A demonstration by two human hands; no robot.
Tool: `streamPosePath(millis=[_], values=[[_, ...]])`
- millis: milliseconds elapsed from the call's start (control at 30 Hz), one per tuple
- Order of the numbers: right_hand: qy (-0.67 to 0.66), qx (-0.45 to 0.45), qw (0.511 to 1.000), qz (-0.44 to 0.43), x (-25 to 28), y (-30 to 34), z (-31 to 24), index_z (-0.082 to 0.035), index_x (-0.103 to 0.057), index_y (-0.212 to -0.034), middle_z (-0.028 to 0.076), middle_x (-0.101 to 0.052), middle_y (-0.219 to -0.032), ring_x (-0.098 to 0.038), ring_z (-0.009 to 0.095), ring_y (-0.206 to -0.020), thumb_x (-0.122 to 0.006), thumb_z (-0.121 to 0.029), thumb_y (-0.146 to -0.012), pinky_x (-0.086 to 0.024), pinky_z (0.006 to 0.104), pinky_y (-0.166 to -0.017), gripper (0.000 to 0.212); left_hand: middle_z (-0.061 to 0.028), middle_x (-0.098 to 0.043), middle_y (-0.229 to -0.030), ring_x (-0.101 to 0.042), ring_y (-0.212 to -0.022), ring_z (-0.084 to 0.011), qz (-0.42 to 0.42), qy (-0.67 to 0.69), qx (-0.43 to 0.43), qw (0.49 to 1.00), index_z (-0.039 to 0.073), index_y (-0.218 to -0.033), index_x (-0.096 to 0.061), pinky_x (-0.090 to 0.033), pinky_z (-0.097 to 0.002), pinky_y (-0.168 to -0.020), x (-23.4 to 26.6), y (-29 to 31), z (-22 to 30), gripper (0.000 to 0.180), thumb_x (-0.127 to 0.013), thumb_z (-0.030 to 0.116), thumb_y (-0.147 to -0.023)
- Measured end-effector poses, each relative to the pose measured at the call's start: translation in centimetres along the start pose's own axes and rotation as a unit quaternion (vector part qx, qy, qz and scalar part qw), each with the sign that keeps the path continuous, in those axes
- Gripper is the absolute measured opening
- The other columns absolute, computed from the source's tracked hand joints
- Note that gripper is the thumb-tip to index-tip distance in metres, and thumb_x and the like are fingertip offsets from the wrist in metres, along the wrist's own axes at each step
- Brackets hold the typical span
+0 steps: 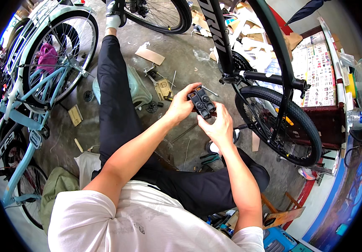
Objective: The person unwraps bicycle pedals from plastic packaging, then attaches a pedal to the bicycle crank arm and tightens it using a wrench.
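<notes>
In front of me I hold a pair of black bicycle pedals (202,102), side by side, with orange reflectors at their ends. My left hand (181,105) closes on their left side. My right hand (220,125) grips the lower right side, its thumb and fingers against the edge. A thin silver rod (210,90) shows just past the pedals; whether it belongs to them I cannot tell. Close by on the right, a black bicycle frame (273,46) stands upside down or tilted, a crank end near my right hand.
On the left stands a light blue bicycle (25,151). A pale green plastic stool (137,88) is by my left leg. Cards (163,89) and small parts lie on the floor. Packaging scraps (252,42) pile up at the back; a dark red cabinet (321,124) is at the right.
</notes>
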State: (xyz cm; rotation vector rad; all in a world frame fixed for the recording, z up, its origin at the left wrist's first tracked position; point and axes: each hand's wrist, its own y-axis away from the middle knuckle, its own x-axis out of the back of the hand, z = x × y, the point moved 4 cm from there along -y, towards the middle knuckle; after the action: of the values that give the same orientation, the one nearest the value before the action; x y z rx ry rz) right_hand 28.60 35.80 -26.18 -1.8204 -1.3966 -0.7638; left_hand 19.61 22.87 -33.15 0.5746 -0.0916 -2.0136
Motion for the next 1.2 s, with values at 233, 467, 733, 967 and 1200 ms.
streamPosePath(millis=[233,467,733,967,1200], values=[[-0.022,-0.055,0.998,0.011,1.7,-0.5,0.0,0.001,-0.058,-0.121,0.02,-0.066,-0.108,-0.067,0.039,-0.099,-0.081,-0.026,-0.078,-0.054,0.0443,-0.087,0.055,-0.0052,-0.049,-0.153,-0.038,-0.147,-0.0197,-0.157,0.121,-0.016,0.98,0.012,-0.152,-0.049,-0.034,-0.0392,-0.118,1.2,0.6,2.3,0.076,-0.059,-0.002,-0.078],[0.032,0.096,0.993,0.066,2.2,-0.6,-1.6,0.001,-0.057,-0.121,0.021,-0.065,-0.116,-0.065,0.04,-0.107,-0.083,-0.015,-0.076,-0.053,0.0458,-0.093,0.055,-0.0036,-0.049,-0.155,-0.042,-0.144,-0.0205,-0.17,0.108,-0.08,0.976,0.011,-0.153,-0.049,-0.032,-0.037,-0.121,1.4,0.5,3.0,0.076,-0.073,0.006,-0.081],[0.015,0.093,0.993,0.065,2.3,-0.7,-1.5,0.001,-0.058,-0.121,0.022,-0.065,-0.116,-0.066,0.04,-0.106,-0.083,-0.013,-0.076,-0.054,0.0445,-0.094,0.053,-0.004,-0.048,-0.156,-0.043,-0.143,-0.0199,-0.185,0.113,-0.087,0.972,0.011,-0.152,-0.049,-0.033,-0.0366,-0.12,1.5,0.7,3.4,0.075,-0.079,0.008,-0.083],[-0.462,-0.176,0.869,-0.032,2.2,-0.9,1.9,0.002,-0.059,-0.131,0.006,-0.067,-0.113,-0.063,0.011,-0.095,-0.073,-0.017,-0.091,-0.052,0.0268,-0.082,0.047,-0.0035,-0.054,-0.146,-0.05,-0.133,-0.017,-0.174,0.096,-0.051,0.979,0.008,-0.152,-0.049,-0.04,-0.0361,-0.112,2.2,0.8,3.5,0.074,-0.082,0.019,-0.087],[-0.514,-0.335,0.789,-0.038,1.6,-0.8,3.2,-0.006,-0.065,-0.122,0.003,-0.068,-0.102,-0.065,0.012,-0.087,-0.06,-0.039,-0.1,-0.052,0.0302,-0.072,0.04,-0.0166,-0.058,-0.137,-0.063,-0.115,-0.0204,-0.147,0.016,0.094,0.985,-0.001,-0.153,-0.044,-0.061,-0.0349,-0.079,-0.1,0.9,2.8,0.076,-0.071,0.043,-0.097]])
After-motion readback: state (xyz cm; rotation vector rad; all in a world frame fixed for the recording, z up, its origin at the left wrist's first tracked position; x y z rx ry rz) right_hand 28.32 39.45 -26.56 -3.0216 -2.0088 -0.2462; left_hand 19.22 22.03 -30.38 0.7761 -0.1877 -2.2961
